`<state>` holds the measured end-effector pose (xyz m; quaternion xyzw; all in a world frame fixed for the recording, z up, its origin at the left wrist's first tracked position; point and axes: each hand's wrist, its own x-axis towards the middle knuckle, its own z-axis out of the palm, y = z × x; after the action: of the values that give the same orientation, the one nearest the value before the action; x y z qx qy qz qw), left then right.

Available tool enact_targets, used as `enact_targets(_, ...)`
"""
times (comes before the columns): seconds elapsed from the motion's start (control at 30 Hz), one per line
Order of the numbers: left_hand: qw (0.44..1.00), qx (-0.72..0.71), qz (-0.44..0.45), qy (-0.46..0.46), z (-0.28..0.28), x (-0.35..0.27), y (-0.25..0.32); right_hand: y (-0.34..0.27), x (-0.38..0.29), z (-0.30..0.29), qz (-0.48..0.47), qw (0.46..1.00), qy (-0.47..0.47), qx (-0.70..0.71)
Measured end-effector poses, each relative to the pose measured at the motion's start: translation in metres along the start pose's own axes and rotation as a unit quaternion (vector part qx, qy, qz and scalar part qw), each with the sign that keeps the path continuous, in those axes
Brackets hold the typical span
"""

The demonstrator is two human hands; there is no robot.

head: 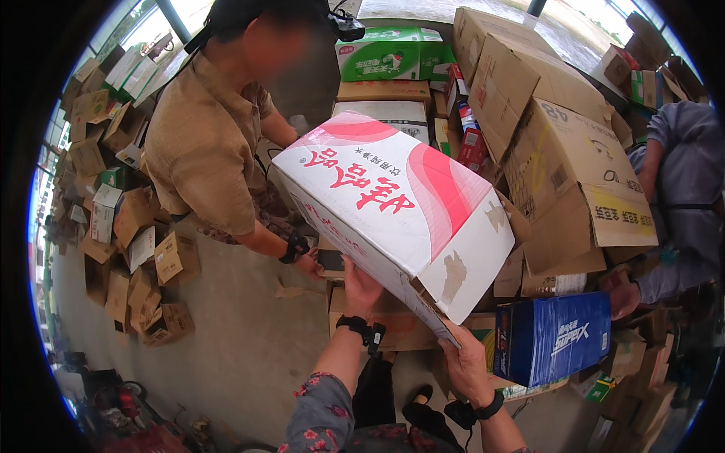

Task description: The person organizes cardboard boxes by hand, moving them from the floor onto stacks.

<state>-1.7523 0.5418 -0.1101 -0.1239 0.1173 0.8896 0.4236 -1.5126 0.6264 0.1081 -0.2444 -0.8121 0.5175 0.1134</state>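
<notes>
A large white cardboard carton [362, 187] with pink waves and red writing is tilted in front of me, held up in both hands. Against its left lower side my left hand [362, 289] is pressed, fingers pointing up and partly tucked below it. My right hand [469, 357] grips the near bottom corner, thumb over the cardboard edge. Torn brown patches [455, 274] mark the near end, where a white flap hangs. A brown carton [391, 323] stands underneath, partly hidden by the white one.
A co-worker in a tan shirt [209, 136] bends at the left, a hand [308, 265] by a small box. At right, another person's hand [623, 300] touches a blue carton [555, 340]. Big brown cartons [566, 164] rise behind; loose boxes [141, 272] litter the concrete floor [238, 340].
</notes>
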Motion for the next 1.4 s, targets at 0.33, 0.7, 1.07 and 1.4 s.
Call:
enact_targets(0.33, 0.984, 0.060, -0.040, 0.165, -0.005, 0.045, -0.015, 0.027, 0.001, 0.010, 0.031, 0.994, -0.084, -0.060)
enact_targets(0.7, 0.937, 0.198, -0.136, 0.253, 0.003, 0.087, -0.018, 0.059, -0.045, 0.006, 0.142, 0.982, -0.121, -0.010)
enact_targets(1.07, 0.981, 0.141, -0.042, 0.124, -0.009, 0.069, -0.022, 0.065, -0.089, -0.007, 0.204, 0.975, -0.082, 0.020)
enact_targets(1.4, 0.949, 0.286, -0.033, 0.129, 0.021, 0.074, -0.017, 0.077, -0.101, 0.003, 0.183, 0.979, -0.089, 0.026)
